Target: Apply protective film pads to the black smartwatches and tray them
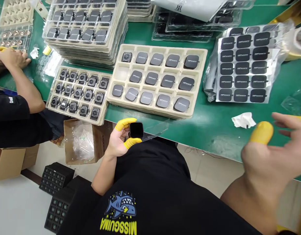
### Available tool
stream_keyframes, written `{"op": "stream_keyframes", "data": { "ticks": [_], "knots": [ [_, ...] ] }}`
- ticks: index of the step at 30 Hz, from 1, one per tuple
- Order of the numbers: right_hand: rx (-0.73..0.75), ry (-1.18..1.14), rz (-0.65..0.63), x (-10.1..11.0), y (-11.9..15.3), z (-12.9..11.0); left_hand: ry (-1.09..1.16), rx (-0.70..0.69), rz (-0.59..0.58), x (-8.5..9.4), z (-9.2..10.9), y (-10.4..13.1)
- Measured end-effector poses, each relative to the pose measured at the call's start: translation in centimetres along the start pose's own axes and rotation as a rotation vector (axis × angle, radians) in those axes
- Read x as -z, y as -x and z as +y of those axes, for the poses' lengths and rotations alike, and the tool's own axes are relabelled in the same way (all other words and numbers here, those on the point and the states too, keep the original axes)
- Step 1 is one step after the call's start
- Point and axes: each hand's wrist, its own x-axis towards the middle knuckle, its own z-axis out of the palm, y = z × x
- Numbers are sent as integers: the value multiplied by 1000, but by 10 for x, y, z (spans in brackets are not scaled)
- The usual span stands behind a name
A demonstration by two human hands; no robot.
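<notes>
My left hand (119,140), with yellow finger cots on its thumb and a finger, grips a black square smartwatch body (136,130) by its edges. The dark screen faces up, just off the table's front edge. Far to the right, my right hand (275,147) is apart from the watch; its thumb wears a yellow cot and stands away from the stretched fingers, with nothing seen between them. A crumpled white wipe (243,120) lies near it. In front of me, a beige tray (122,73) holds several labelled watches, one unlabelled watch and one bare pocket.
Left of the tray sits another tray of watches (78,93), backs up. Behind are tall tray stacks (91,54). A sheet of black labels (242,68) lies right, beside a tape roll (297,40). A co-worker's hands (14,58) work at far left; an open carton (99,140) stands below.
</notes>
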Motion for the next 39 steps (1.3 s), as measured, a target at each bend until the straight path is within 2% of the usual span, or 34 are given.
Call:
{"op": "stream_keyframes", "data": {
  "ticks": [1,2,3,4,5,7,10,12,14,17,19,21,23,25,29,31,34,39],
  "knots": [
    [48,-97,39,8,4,-37,-1,3,-2,-1,0,0],
    [105,-237,-56,14,8,-73,-4,5,-11,-3,0,-1],
    [165,-365,-286,15,10,-105,-10,5,-25,-5,0,-2],
    [211,-463,-392,14,12,-133,-18,-1,-43,-6,2,-4],
    [239,-525,-466,9,12,-153,-29,-11,-63,-6,3,-5],
    [238,-592,-559,-4,9,-175,-55,-46,-88,-6,7,-7],
    [217,-636,-667,-19,1,-176,-84,-111,-48,-1,10,-6],
    [187,-723,-751,-21,-5,-172,-95,-123,-12,4,9,-4],
    [89,-828,-804,-20,-10,-169,-107,-125,26,8,6,-1],
    [-96,-902,-809,-19,-18,-166,-106,-171,83,12,2,2],
    [-161,-925,-843,-23,-22,-163,-98,-189,72,12,1,4],
    [-170,-934,-901,-28,-25,-159,-94,-155,33,11,0,6],
    [-108,-884,-912,-30,-27,-157,-95,-105,13,9,0,8],
    [20,-740,-810,-26,-27,-160,-97,-82,21,8,0,10],
    [247,-416,-412,-9,-18,-178,-144,-134,69,4,-2,13],
    [299,-410,-382,-6,-10,-187,-162,-193,70,2,-3,12],
    [255,-512,-526,-15,3,-193,-228,-313,47,1,-3,10],
    [-99,-766,-764,-35,14,-186,-371,-468,-13,6,0,6]
  ]
}}
